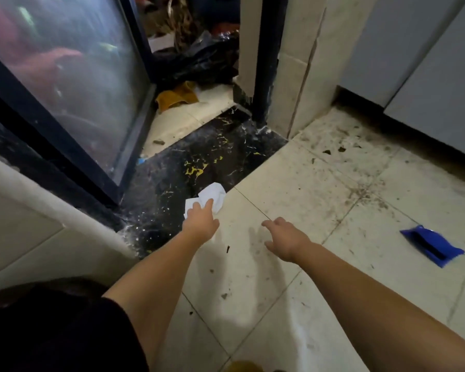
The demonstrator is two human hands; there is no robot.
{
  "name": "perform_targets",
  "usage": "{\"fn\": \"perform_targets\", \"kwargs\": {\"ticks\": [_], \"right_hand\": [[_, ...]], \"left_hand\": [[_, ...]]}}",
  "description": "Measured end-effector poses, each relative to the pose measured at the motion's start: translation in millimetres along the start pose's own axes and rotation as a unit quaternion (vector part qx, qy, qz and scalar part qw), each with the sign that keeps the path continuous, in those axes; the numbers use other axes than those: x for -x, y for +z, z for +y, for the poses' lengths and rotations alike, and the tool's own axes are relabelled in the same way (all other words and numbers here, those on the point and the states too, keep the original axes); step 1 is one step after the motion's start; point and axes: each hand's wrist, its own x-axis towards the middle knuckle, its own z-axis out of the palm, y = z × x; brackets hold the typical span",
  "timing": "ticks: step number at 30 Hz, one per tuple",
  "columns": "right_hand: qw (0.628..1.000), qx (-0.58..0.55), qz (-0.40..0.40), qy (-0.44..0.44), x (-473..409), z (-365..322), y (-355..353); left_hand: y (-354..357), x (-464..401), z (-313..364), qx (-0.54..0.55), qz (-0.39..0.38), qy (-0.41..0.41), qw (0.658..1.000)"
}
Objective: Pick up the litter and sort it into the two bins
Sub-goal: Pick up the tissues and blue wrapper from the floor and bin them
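A crumpled white paper lies on the floor where the black marble threshold meets the pale tiles. My left hand reaches over its near edge, fingers touching it; whether they have closed on it I cannot tell. My right hand hovers open just above the tiles to the right, holding nothing. A blue plastic wrapper lies flat on the tiles at the far right. No bin is in view.
A dark-framed glass door stands open on the left. Beyond the threshold lie a black plastic bag and a yellow cloth. A tiled pillar rises right of the doorway. Grey cabinets line the right wall. The tiles are dirty.
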Motion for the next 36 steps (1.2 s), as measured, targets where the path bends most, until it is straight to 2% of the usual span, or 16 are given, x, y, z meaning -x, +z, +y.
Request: {"fn": "perform_targets", "kwargs": {"ticks": [5,9,12,17,19,21,23,28,32,36], "right_hand": [[0.999,0.031,-0.041,0.01,-53.4,10.9,36.8],[0.996,0.078,-0.032,-0.004,-61.3,13.6,54.4],[0.995,0.095,-0.021,-0.008,-59.9,14.8,57.7],[0.994,0.086,-0.061,-0.018,-60.9,17.8,44.0],[0.994,0.072,-0.078,-0.026,-57.6,21.8,30.2],[0.996,0.052,-0.072,-0.019,-48.6,33.6,7.6],[0.997,0.044,-0.061,0.003,-32.4,53.9,-21.4],[0.996,0.02,-0.028,0.078,24.7,136.1,-90.3],[0.99,-0.004,0.015,0.139,74.8,232.7,-119.7],[0.979,-0.01,0.037,0.2,130.0,342.9,-110.8]], "left_hand": [[18.4,-71.8,-0.1,-0.01,-0.004,0.013,1.0],[35.9,-95.1,1.1,-0.085,-0.053,0.011,0.995],[37.3,-97.6,5.6,-0.134,-0.008,0.026,0.991],[19.7,-109.1,27.8,-0.038,-0.013,0.047,0.998],[6.8,-114.3,47.6,-0.04,-0.014,0.069,0.997],[-13.0,-115.0,76.9,-0.054,-0.01,0.099,0.994],[-33.7,-111.4,114.0,-0.02,-0.006,0.127,0.992],[-61.0,-82.6,242.0,0.003,-0.029,0.223,0.974],[-34.8,-44.6,361.5,-0.04,-0.057,0.303,0.95],[29.5,10.0,454.7,-0.091,-0.09,0.334,0.934]]}}
